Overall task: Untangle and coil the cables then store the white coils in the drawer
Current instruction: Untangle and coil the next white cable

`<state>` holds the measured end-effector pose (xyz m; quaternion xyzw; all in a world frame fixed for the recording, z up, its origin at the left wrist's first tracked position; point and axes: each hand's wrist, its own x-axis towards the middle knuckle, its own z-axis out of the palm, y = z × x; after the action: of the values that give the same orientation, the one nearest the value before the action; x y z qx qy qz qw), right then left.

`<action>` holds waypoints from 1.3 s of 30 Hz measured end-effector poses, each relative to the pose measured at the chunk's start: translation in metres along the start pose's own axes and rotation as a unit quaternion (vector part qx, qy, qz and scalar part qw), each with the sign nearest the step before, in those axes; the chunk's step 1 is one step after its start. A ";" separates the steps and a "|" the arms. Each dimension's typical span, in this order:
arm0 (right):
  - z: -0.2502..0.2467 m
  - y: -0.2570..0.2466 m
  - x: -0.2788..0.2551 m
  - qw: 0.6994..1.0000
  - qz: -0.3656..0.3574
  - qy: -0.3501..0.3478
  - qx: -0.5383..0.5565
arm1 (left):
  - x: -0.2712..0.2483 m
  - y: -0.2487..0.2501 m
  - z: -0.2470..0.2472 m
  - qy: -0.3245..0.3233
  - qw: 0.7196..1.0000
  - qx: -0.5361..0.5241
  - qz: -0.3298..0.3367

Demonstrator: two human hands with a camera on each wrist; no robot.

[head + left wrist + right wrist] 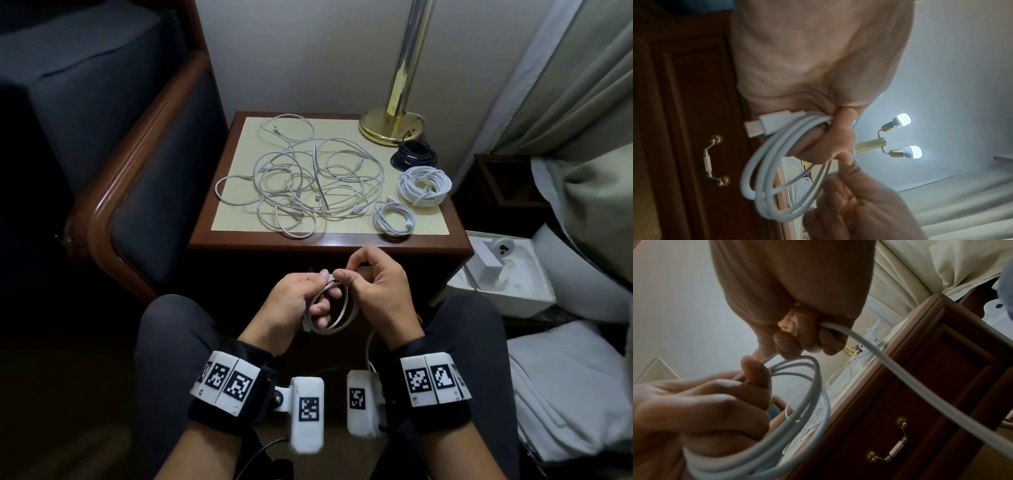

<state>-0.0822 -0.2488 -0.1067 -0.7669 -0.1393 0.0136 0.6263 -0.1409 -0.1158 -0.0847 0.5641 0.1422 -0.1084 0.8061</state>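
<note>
My left hand (301, 294) grips a small coil of white cable (337, 317) in front of the nightstand, above my lap. In the left wrist view the coil (764, 178) loops below the fingers, with its white plug (766, 122) sticking out. My right hand (370, 277) pinches the loose run of the same cable (890, 369) beside the left thumb. A tangle of white cables (301, 181) lies on the nightstand top (431, 222). Two white coils (424, 185) (394, 219) and a black coil (413, 155) lie at its right. The drawer front with its brass handle (714, 160) is closed.
A brass lamp base (390, 128) stands at the back right of the nightstand. A dark armchair (113, 164) is on the left. On the right are a curtain (565, 85), an open white box (500, 274) and white bedding (565, 387).
</note>
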 end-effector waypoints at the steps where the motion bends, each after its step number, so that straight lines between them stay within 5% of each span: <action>1: 0.001 0.002 0.000 1.000 0.005 -0.001 0.011 | 0.000 0.000 0.000 -0.002 1.000 0.002 -0.005; 17: -0.013 0.004 -0.009 0.966 0.085 -0.122 0.212 | -0.008 0.009 -0.027 -0.095 0.995 0.026 0.016; 22: -0.015 0.013 -0.011 0.955 0.116 -0.122 0.244 | -0.010 0.020 -0.041 -0.089 0.989 -0.095 0.067; 26: -0.015 0.029 -0.014 0.962 0.152 -0.089 0.210 | -0.013 0.033 -0.058 -0.038 0.966 -0.227 0.114; 33: -0.006 0.035 -0.014 0.977 0.159 -0.084 0.116 | -0.014 0.037 -0.067 0.070 0.942 -0.271 0.188; 39: -0.001 0.019 -0.010 0.975 0.119 -0.176 -0.062 | -0.003 0.026 -0.054 0.138 0.968 -0.101 0.186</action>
<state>-0.0878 -0.2559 -0.1261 -0.8009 -0.1559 0.2138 0.5371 -0.1412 -0.0559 -0.0786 0.5059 0.1542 0.1373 0.8375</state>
